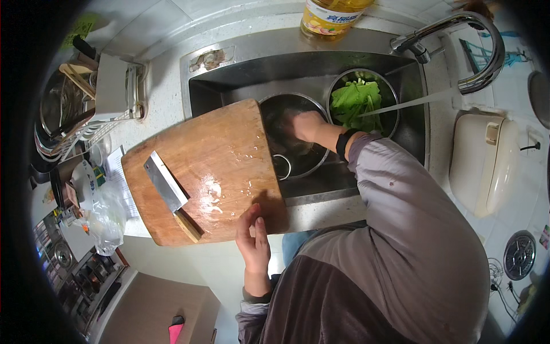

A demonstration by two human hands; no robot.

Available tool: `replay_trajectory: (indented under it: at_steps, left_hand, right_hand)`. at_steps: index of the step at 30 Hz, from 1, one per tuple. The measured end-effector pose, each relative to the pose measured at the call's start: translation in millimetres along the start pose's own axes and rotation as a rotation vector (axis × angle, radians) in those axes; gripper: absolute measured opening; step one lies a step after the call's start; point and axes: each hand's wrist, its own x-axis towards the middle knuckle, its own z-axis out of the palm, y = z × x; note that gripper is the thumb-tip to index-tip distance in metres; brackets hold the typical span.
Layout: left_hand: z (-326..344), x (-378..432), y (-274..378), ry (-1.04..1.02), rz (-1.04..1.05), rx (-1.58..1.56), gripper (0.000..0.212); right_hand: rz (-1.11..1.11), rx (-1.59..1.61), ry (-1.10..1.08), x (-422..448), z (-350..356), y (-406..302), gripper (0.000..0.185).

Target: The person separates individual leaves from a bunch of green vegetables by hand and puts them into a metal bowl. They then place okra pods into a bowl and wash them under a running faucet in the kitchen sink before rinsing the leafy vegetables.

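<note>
My right hand (303, 124) reaches into a round metal bowl (320, 165) in the sink; its fingers are blurred and partly hidden. Beside that bowl, a second metal bowl (394, 125) holds green leafy vegetables (356, 101), with water running onto them from the chrome faucet (481, 84). A wooden cutting board (232, 150), wet in patches, lies on the counter and reaches over the sink's left part. On it rests a cleaver (166, 181) with a wooden handle. Near the board's lower edge is my left hand (253, 236), holding nothing, its fingers slightly curled and apart.
A bottle of yellow liquid (331, 19) stands behind the sink (275, 79). A dish rack (107, 127) with dishes is at the left, near a clear plastic bag (105, 219) and a printed sheet (120, 180). A cream plastic container (477, 163) sits to the right.
</note>
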Motion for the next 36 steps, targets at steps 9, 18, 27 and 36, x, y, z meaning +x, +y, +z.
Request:
replay_trajectory:
  at_steps: [9,18,27,36]
  left_hand:
    - [13,-6,12,0.010,0.095,0.275,0.028]
    - [20,-10,8,0.020,0.220,0.489,0.038]
    - [25,-10,9,0.028,0.243,0.531,0.040]
    - [23,-6,12,0.030,0.260,0.543,0.038]
  right_hand:
    - [-0.070,0.072,0.780,0,-24,33,0.033]
    - [0.290,0.138,0.084,39,-36,40,0.029]
    - [0.075,0.092,-0.008,39,-60,51,0.026]
    - [0.230,0.322,0.157,-8,-52,74,0.028]
